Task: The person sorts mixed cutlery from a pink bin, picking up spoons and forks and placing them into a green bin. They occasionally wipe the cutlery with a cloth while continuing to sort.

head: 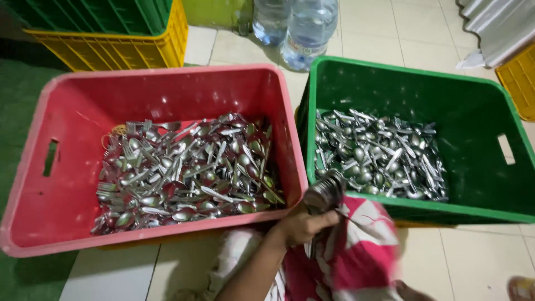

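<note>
My left hand [304, 226] is shut on a bundle of metal spoons [326, 192], held upright just in front of the gap between two crates. A pink and white cloth [362, 256] is wrapped around the lower part of the bundle. My right hand [409, 291] is almost fully hidden under that cloth at the bottom edge. The red crate [167, 72] on the left holds a heap of spoons and forks [184, 167]. On the right, the green crate [401, 69] holds another pile of spoons [379, 156].
A yellow crate [111, 50] with a green crate [95, 14] in it stands behind the red one. Two large water bottles [309, 28] stand at the back. Another yellow crate [518, 78] and a corrugated metal sheet [496, 22] are at the right. A green mat [16, 95] lies on the left.
</note>
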